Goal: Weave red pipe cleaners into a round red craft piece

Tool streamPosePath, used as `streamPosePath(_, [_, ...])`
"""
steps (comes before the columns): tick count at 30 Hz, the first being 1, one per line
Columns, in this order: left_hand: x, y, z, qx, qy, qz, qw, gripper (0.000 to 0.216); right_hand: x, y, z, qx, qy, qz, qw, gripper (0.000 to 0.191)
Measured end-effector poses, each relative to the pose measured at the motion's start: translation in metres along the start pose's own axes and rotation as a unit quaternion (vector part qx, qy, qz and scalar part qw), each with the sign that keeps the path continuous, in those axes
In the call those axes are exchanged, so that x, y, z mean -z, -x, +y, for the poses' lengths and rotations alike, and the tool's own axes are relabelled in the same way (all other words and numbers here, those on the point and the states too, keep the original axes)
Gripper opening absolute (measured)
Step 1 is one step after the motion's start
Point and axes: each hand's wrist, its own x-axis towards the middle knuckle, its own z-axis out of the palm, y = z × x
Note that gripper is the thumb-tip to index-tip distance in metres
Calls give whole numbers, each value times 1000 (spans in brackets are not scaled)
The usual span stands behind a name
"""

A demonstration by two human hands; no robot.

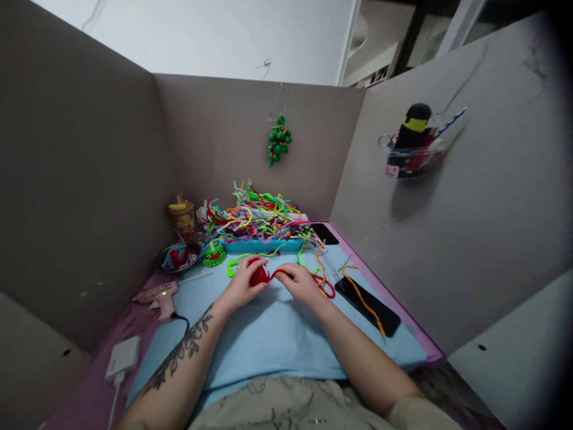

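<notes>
Red chenille piece (258,276) is in front of the blue tray (264,245), on its near side. The left hand (245,283) grips this piece, and the right hand (299,283) pinches a red stem (278,272) which joins it. Nearer than the tray, to its left, lies a pink glue gun (166,301); to its right, a black phone (381,312) is crossed by an orange stem (367,306).
</notes>
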Motion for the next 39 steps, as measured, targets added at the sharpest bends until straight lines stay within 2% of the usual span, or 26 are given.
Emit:
streamPosePath(4, [-10, 5, 8, -34, 42, -91, 994, 57, 1, -4, 7, 45, 55, 25, 997, 22])
streamPosePath(7, [-14, 6, 13, -29, 98, -114, 988, 59, 1, -6, 12, 66, 114, 44, 990, 19])
streamPosePath(9, [-14, 5, 15, -7, 126, -100, 987, 59, 1, -3, 13, 99, 145, 95, 980, 18])
streamPosePath(12, [-11, 2, 15, 69, 163, -36, 984, 60, 0, 7, 10, 182, 160, 191, 951, 30])
streamPosePath(13, [-10, 1, 15, 99, 180, -11, 979, 59, -1, 11, 8, 203, 158, 194, 947, 29])
streamPosePath(15, [-9, -2, 14, 147, 223, 33, 963, 58, -6, 16, 7, 214, 138, 146, 956, 18])
streamPosePath(18, [-7, -3, 11, 166, 254, 61, 951, 59, -17, 14, 10, 127, 73, 93, 985, 13])
streamPosePath(21, [-8, -2, 10, 127, 212, 67, 967, 62, -26, 6, 16, -11, -34, 90, 995, 17])
streamPosePath(23, [-8, -2, 11, 88, 178, 55, 979, 65, -28, 2, 19, -60, -93, 66, 992, 14])
streamPosePath(28, [-12, 0, 13, 36, 138, 20, 990, 71, -26, 2, 20, -82, -140, 54, 985, 20])
streamPosePath(35, [-16, 3, 16, 19, 109, 27, 993, 69, -26, 1, 21, -75, -178, 40, 980, 24])
streamPosePath(37, [-16, 1, 16, 29, 130, 39, 990, 67, -26, 1, 24, -87, -208, 16, 974, 24])
streamPosePath(39, [-15, 0, 15, 70, 173, 69, 980, 63, -26, 1, 28, -100, -248, 1, 963, 24])
